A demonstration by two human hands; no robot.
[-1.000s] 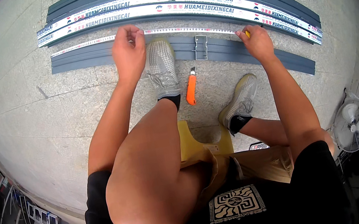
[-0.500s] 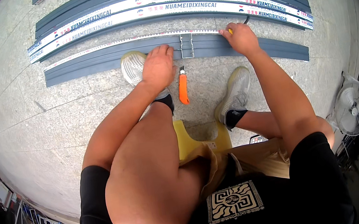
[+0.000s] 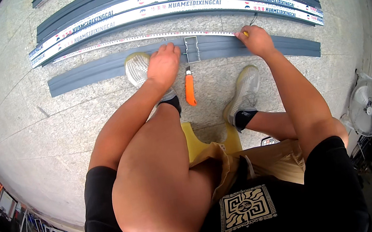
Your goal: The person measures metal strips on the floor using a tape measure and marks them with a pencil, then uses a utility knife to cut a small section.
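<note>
My right hand [image 3: 257, 41] is closed on a tape measure, and a bit of yellow shows at its fingers. The white tape blade [image 3: 148, 37] runs left from that hand, just beyond a long grey profile [image 3: 96, 77] on the floor. My left hand [image 3: 163, 64] rests on this profile with its fingers laid over it and nothing visibly held. Beside its fingertips, a small open-frame profile section [image 3: 197, 48] stands on the grey length. An orange utility knife [image 3: 190, 90] lies just nearer, its blade end toward the profile.
Beyond the tape lie several long profiles [image 3: 177, 7], some with printed white film. My left shoe [image 3: 138, 69] is on the near profile; my right shoe [image 3: 246, 86] is on the floor. A yellow stool [image 3: 194, 144] is below me. A fan [image 3: 368, 110] stands at the right.
The tape blade has shifted right and away from the grey profile's far edge. My right hand has moved slightly right with it. My left hand stays on the profile.
</note>
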